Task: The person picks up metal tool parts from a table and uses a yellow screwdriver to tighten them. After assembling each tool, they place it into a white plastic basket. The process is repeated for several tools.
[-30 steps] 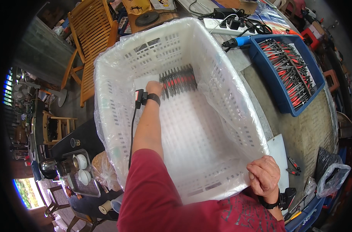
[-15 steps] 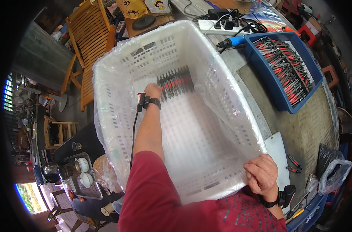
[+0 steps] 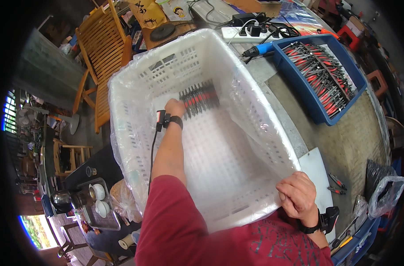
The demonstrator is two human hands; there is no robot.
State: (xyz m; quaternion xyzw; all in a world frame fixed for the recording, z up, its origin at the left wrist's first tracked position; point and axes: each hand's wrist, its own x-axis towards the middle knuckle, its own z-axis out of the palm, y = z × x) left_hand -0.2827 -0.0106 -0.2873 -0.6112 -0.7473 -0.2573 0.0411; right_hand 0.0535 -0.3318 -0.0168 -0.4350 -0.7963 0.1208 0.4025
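A large white slatted plastic crate (image 3: 273,133) lined with clear plastic film (image 3: 135,111) stands in front of me. On its floor, toward the far end, slim pointed black-and-red pieces (image 3: 197,101), pen-like in shape, lie side by side in a row. My left hand (image 3: 175,107) reaches down inside and is closed at the left end of this row; its fingertips and anything in them are hidden. Over the crate's near right corner, my right hand (image 3: 298,194) is closed with curled fingers at the lined rim. What it grips there is not clear.
On the right, a blue tray (image 3: 319,116) holds many similar pieces. Beside it are a blue-handled tool (image 3: 258,49) and a white power strip (image 3: 230,33). Two loose pieces (image 3: 337,184) lie near a white board (image 3: 315,166). A wooden chair (image 3: 97,44) and a tea tray (image 3: 115,224) are left.
The view has shifted slightly. My left hand stays at the left end of the row, and my right hand stays at the crate's corner. The row looks the same.
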